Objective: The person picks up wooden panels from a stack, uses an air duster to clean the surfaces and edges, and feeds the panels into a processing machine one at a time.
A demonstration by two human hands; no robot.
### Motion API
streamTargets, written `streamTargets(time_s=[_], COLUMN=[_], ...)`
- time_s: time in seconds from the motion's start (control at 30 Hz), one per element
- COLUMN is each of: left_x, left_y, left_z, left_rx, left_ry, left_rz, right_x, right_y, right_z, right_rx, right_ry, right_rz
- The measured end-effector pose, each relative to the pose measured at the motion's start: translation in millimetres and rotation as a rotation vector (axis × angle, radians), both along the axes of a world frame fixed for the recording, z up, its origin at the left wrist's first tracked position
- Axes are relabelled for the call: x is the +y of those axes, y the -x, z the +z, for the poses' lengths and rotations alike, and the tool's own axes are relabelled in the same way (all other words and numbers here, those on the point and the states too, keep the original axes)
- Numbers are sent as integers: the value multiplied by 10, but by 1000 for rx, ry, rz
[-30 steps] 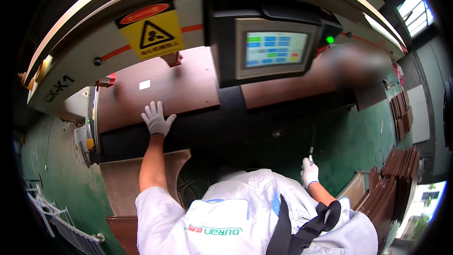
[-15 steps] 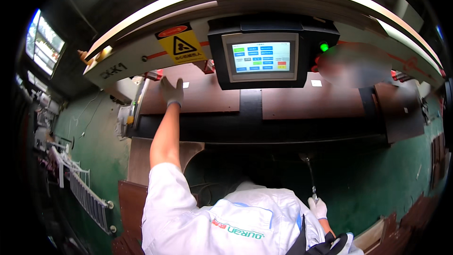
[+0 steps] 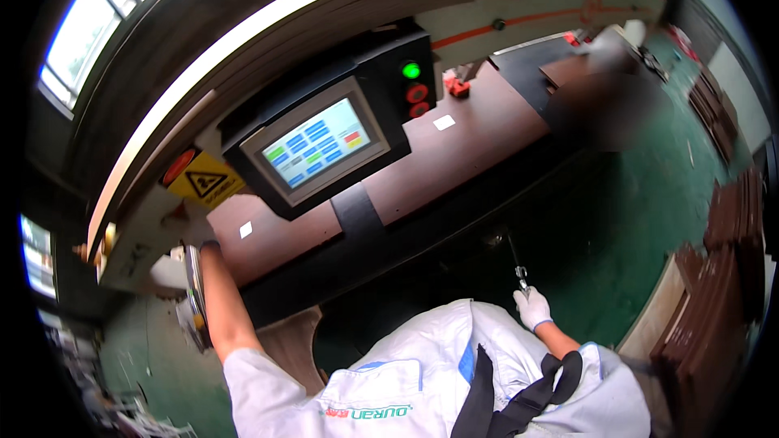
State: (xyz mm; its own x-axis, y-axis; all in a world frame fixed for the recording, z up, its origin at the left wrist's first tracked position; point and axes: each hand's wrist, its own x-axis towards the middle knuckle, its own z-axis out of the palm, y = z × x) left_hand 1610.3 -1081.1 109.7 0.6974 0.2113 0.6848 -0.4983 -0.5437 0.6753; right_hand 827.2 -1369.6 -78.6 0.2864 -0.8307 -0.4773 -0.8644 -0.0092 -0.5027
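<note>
We are bracing our left hand (image 3: 197, 237), grip hidden, at nine o'clock on the brown panel (image 3: 389, 170), while our right hand (image 3: 533, 308) is pinching the thin metal tool (image 3: 516, 264) steadily at five.

One touchscreen panel (image 3: 318, 147) hung on the machine, with one green round light (image 3: 411, 70) and two red round buttons (image 3: 417, 92) beside it. One yellow warning sign (image 3: 204, 184) was fixed at left. Two white labels (image 3: 444, 122) lay on the brown board (image 3: 454, 150). Two gloved hands showed: left hand (image 3: 203, 237), right hand (image 3: 533, 307).

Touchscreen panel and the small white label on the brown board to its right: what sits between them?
Head view: between the touchscreen panel and the white label sits a column of round buttons, green above two red, then bare brown board.
</note>
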Motion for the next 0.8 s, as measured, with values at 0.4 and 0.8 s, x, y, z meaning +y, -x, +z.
streamTargets(time_s=[0.4,0.8], left_x=[-141,-167], left_y=[208,438], left_z=[49,186], left_rx=[-126,-7], left_ry=[-171,-155], left_rz=[194,126], right_x=[308,68], right_y=[-410,-944], right_z=[350,830], right_rx=[-161,34], right_ry=[-187,34], right_rz=[-575,215])
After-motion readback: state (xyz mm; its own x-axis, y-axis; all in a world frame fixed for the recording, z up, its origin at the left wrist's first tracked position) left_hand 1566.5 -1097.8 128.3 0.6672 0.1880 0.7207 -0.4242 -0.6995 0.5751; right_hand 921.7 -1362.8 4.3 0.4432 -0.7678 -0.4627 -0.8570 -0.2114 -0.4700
